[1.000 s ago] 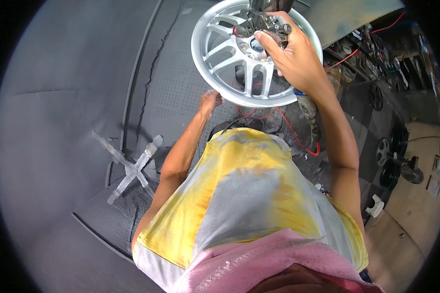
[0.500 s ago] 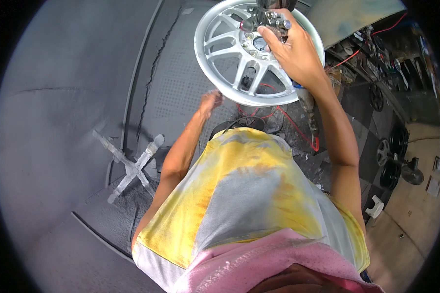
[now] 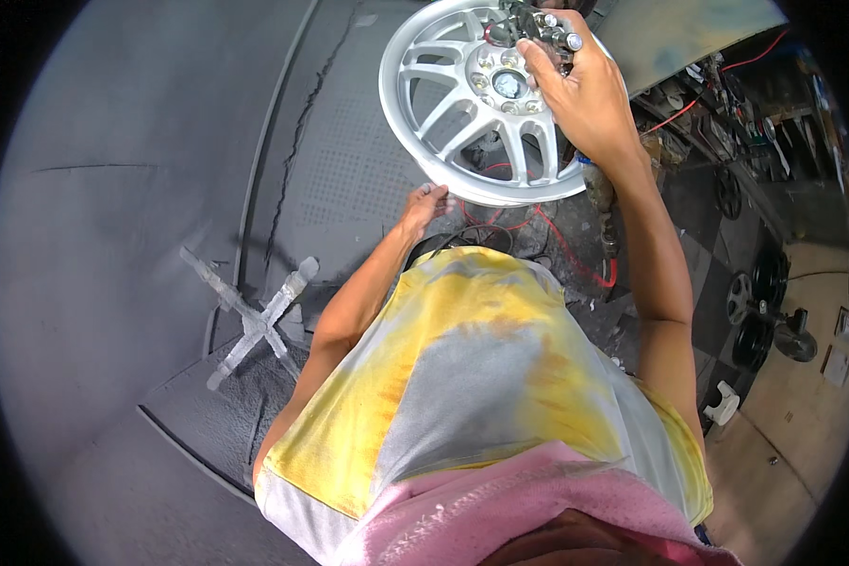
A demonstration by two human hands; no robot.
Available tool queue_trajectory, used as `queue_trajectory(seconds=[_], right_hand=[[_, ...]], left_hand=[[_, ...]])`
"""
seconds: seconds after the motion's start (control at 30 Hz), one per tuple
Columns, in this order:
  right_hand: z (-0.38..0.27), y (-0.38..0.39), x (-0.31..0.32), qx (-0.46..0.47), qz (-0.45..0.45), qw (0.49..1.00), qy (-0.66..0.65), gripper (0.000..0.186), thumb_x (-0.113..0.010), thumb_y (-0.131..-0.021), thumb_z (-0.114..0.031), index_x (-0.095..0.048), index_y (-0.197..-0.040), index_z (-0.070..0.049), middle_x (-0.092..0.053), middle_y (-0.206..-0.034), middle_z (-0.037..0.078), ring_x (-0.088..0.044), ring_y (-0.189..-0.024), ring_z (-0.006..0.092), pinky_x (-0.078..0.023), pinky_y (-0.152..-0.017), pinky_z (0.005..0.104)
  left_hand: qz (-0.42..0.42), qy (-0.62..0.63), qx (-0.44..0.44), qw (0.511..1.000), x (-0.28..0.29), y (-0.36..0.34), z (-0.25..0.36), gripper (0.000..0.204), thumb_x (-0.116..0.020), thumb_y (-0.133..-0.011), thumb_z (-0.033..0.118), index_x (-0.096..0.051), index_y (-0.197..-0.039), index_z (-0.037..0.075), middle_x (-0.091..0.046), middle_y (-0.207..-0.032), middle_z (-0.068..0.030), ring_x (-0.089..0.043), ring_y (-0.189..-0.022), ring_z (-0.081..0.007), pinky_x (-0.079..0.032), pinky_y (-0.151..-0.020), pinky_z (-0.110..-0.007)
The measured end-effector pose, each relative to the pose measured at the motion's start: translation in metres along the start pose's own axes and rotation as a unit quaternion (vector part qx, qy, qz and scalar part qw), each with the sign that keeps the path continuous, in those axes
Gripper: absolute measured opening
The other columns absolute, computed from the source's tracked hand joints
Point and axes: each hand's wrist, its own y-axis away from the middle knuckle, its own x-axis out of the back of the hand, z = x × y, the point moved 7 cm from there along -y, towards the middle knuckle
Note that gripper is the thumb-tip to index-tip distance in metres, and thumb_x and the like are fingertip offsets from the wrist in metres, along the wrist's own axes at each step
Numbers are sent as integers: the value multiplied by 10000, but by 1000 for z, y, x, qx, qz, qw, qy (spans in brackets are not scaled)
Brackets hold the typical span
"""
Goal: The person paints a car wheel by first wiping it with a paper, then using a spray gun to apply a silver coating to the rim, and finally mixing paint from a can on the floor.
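Observation:
A silver multi-spoke alloy wheel [image 3: 443, 104] faces me at the top of the view. My right hand [image 3: 585, 94] reaches up over its hub and grips a small metal spray-gun-like tool [image 3: 528, 28], whose shiny parts sit above the hub centre. My left hand [image 3: 424, 203] rests with its fingers against the wheel's lower rim. My yellow and grey stained shirt fills the lower middle of the view.
A grey-coated cross-shaped stand [image 3: 255, 321] lies on the floor at the left. A red hose [image 3: 575, 250] runs under the wheel. Dark wheels [image 3: 759, 321] and a small white object [image 3: 724, 404] sit at the right. The walls and floor are covered in grey overspray.
My right hand with the tool has drifted slightly to the right over the hub. My left hand stays at the wheel's lower rim.

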Motion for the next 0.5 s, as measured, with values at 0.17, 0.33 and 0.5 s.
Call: queue_trajectory(seconds=[0.17, 0.33, 0.5], right_hand=[[5, -1, -3, -17, 4, 999, 43, 302, -625, -994, -131, -532, -1264, -33, -655, -1067, 242, -667, -1008, 369, -523, -899, 443], [4, 11, -15, -92, -83, 990, -71, 323, -682, -1021, -262, -601, -1242, -41, -647, -770, -8, -556, -577, 64, -450, -511, 253], [0, 12, -12, -69, -71, 993, -70, 302, -677, -1023, -250, -603, -1246, -60, -649, -775, -10, -525, -547, 54, -429, -478, 242]], left_hand=[[-28, -34, 47, 998, -25, 13, -11, 220, -663, -1017, 211, -669, -1119, 16, -735, -1064, -115, -717, -968, -197, -603, -877, -334], [10, -44, -4, 999, 22, -17, 0, 218, -613, -1013, 217, -699, -1083, 29, -738, -1022, -98, -703, -918, -174, -591, -838, -335], [100, 49, -102, 989, 45, -28, 56, 245, -618, -1011, 244, -699, -1077, 23, -728, -960, -80, -682, -845, -166, -570, -812, -338]])
